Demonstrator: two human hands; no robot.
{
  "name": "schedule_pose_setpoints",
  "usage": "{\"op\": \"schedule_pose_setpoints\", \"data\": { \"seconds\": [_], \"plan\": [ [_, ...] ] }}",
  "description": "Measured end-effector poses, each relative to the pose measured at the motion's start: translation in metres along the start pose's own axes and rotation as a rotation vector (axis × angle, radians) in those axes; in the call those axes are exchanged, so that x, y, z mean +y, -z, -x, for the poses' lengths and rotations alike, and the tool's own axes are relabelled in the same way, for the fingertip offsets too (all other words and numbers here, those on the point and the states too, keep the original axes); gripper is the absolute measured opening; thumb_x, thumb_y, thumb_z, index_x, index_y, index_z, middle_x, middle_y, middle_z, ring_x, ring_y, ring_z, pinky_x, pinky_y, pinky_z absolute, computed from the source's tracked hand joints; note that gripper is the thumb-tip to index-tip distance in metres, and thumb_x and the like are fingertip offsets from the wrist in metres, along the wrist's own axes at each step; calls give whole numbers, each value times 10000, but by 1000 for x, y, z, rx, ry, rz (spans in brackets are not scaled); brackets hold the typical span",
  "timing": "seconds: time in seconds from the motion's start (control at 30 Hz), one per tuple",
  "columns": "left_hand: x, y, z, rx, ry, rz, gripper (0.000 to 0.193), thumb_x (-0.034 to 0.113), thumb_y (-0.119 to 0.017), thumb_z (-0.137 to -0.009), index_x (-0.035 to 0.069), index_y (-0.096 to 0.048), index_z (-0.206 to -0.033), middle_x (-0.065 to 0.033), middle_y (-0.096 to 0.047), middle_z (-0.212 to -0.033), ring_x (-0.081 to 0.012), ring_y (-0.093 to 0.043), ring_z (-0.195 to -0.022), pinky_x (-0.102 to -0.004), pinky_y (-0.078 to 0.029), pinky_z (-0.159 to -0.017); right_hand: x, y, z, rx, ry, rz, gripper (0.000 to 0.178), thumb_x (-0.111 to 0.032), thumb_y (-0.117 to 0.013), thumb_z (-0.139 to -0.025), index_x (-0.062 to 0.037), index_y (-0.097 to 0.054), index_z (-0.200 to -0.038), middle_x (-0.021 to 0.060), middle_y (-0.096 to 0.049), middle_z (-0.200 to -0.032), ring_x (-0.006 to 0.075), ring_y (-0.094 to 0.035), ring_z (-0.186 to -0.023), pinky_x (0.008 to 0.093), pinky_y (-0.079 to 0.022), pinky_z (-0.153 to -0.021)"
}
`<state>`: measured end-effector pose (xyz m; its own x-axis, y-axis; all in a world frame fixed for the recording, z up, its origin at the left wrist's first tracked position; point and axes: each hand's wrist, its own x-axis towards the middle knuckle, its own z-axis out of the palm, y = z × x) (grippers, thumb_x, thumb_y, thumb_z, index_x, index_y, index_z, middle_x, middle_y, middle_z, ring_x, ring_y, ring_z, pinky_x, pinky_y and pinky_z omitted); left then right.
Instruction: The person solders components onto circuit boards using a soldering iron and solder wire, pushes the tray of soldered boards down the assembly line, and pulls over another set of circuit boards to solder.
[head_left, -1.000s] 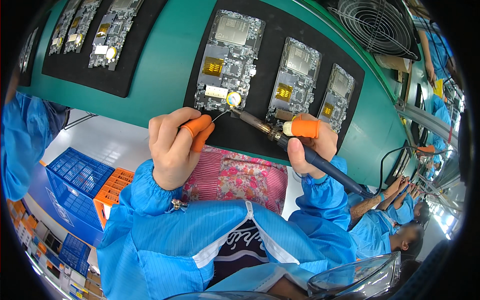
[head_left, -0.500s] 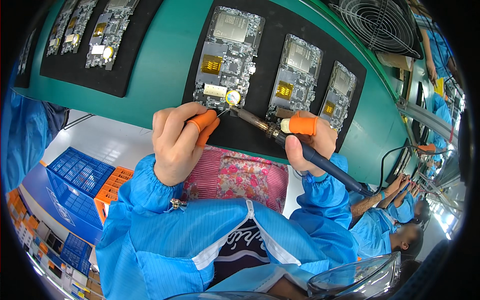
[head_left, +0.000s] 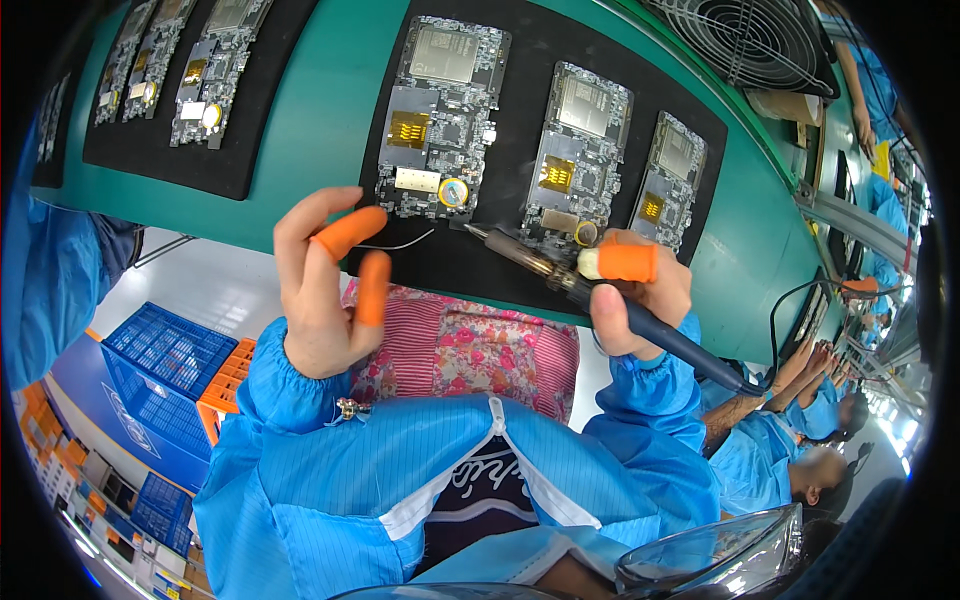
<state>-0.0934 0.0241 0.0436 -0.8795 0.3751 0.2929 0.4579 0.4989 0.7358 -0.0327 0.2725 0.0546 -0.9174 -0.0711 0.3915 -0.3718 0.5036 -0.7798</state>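
Note:
My right hand (head_left: pixel 640 290), closed with an orange finger cot on one finger, grips a dark-handled soldering iron (head_left: pixel 625 310). Its tip hovers just below the lower edge of the nearest circuit board (head_left: pixel 440 130). A round coin cell (head_left: pixel 453 192) sits at that board's lower right, beside a white connector (head_left: pixel 417 180). My left hand (head_left: pixel 325 290) is left of the board, thumb and index spread, both in orange cots. A thin solder wire (head_left: pixel 410 243) runs from behind its index finger toward the iron; whether other fingers hold it is hidden.
Two more boards, one (head_left: pixel 580 150) and another (head_left: pixel 670 175), lie rightward on the black mat (head_left: pixel 510 190). A second mat (head_left: pixel 225 170) with several boards lies left on the green table (head_left: pixel 270 215). A fan (head_left: pixel 745 40) stands far right. Blue crates (head_left: pixel 170 345) are lower left; people sit at right.
My left hand has moved left, and its thumb and index have parted; more solder wire shows. The iron's tip has left the area by the coin cell and shifted slightly down.

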Motion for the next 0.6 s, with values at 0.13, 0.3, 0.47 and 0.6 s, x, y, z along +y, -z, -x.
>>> {"op": "schedule_pose_setpoints", "data": {
  "seconds": [0.13, 0.3, 0.47, 0.6],
  "plan": [
    [2, -5, 4, 75, -98, -127, 289, -97, -665, -655, -19, -609, -927, -119, -543, -998, -254, -540, -913, -301, -463, -729, 1, 22, 24, 157, -190, -100, 279, -208, -611, -741, 45, -577, -853, 123, -584, -700, 171, -537, -527, 263, -418, -486],
    [22, -33, 1, 81, -205, 93, 338, -58, -747, -587, -21, -602, -889, -109, -563, -953, -239, -581, -825, -289, -501, -687, 13, 46, 48, 346, -370, -136, 410, -354, -576, -787, 49, -545, -853, 79, -577, -752, 130, -520, -666, 254, -416, -615],
    [27, -56, -5, -107, -402, 32, 292, 37, -781, -558, 16, -624, -804, -78, -599, -857, -198, -550, -695, -275, -425, -529, 21, 60, 62, 377, -323, -142, 353, -299, -579, -765, 49, -560, -821, 108, -588, -742, 158, -534, -648, 268, -423, -606],
    [33, -70, -4, -53, -411, -21, 284, 54, -787, -532, 31, -640, -773, -49, -608, -824, -189, -516, -652, -275, -380, -524, 21, 63, 66, 359, -260, -57, 270, -204, -582, -700, 49, -597, -792, 162, -607, -738, 227, -565, -620, 303, -442, -597]
  ]
}}
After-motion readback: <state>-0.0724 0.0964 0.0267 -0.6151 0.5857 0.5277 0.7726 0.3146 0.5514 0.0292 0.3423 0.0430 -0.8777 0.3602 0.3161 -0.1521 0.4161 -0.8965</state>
